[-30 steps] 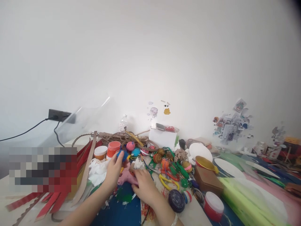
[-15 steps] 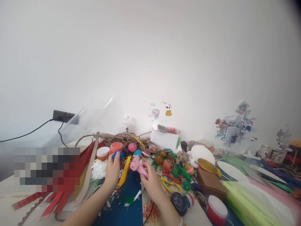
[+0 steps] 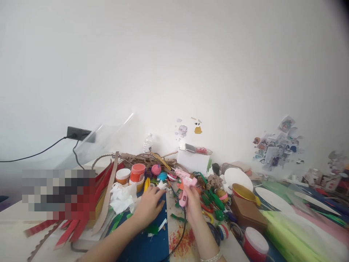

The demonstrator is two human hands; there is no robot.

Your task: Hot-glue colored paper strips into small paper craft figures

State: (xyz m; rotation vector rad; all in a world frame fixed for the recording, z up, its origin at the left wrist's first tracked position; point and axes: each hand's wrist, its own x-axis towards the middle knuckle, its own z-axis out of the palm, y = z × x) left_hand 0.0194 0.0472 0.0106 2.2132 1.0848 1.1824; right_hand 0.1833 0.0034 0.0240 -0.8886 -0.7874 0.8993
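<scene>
My right hand (image 3: pixel 191 201) is wrapped around a pink hot glue gun (image 3: pixel 185 183). The gun's nozzle points up and left, and a black cord (image 3: pixel 182 234) runs down from its handle. Lower and to the left, my left hand (image 3: pixel 149 203) is over the blue mat (image 3: pixel 147 243), palm down, thumb and fingers apart. Just beyond its fingertips lies a small white piece (image 3: pixel 161 185). A yellow strip-like thing (image 3: pixel 147 183) is partly hidden behind this hand.
Paint jars (image 3: pixel 137 172) and crumpled white tissue (image 3: pixel 121 198) stand left of my hands. Rolled yarn balls, a pink one (image 3: pixel 156 169) among them, lie behind. On the right are a brown box (image 3: pixel 249 213), a red jar (image 3: pixel 255 243) and green scraps. A plastic bottle (image 3: pixel 148 143) stands by the wall.
The glue gun has moved right and turned, its handle now hanging downward. My left hand has let go of the blue thing and come down and right, near the white piece.
</scene>
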